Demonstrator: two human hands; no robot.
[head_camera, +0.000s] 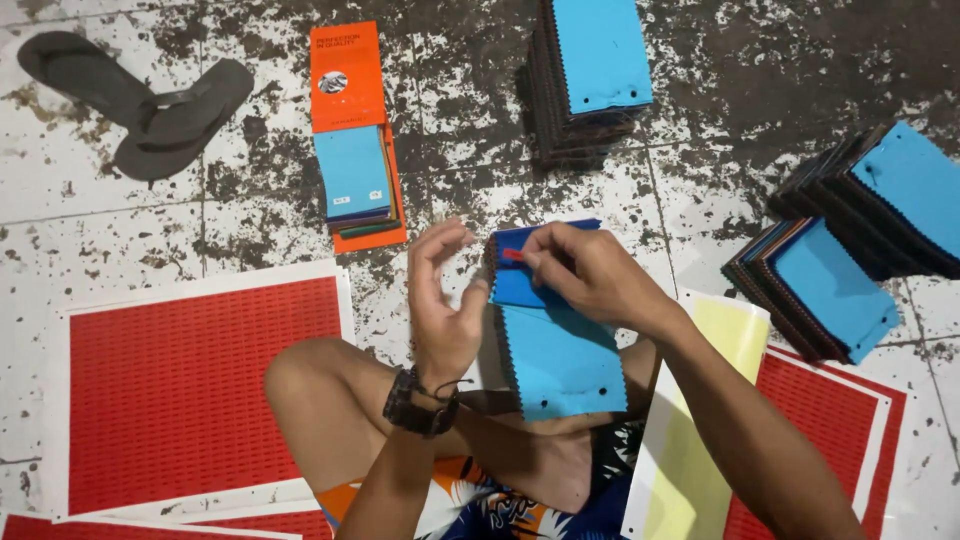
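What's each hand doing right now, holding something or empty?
Left hand: half open, fingers curled, steadying the edge of the blue fabric swatch stack.
Right hand: closed, pinching a small red sticker against the stack's top swatch.

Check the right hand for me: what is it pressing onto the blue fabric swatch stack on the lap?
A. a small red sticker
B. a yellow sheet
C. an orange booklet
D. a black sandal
A: the right hand pinches a small red sticker against the top blue swatch stack, while the left hand steadies the stack's edge.

Worn white tiled floor (90, 230) with dark blotches and grout lines
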